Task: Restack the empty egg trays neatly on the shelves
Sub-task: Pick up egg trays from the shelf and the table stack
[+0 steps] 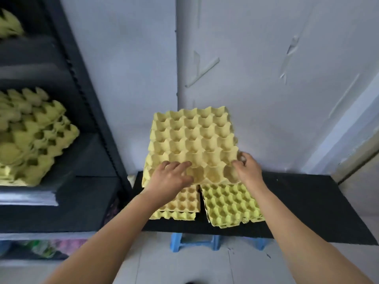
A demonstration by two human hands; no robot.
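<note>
A yellow egg tray (192, 140) is raised and tilted above a black board (297, 206). My left hand (172, 177) grips its near left edge with fingers curled into the cups. My right hand (246, 169) grips the near right corner. Under it lie two low stacks of trays on the board: a pale yellow stack (182, 203) at the left and a greener stack (231, 203) at the right. On the dark shelf unit (90, 103) at the left sits an uneven pile of trays (32, 136), and more trays (9, 23) show on a higher shelf.
The board rests on blue plastic stools (194, 241) against a pale wall with a pipe (184, 48). Bags of goods (47, 248) lie on the lowest shelf at the left. A door frame (356, 136) stands at the right.
</note>
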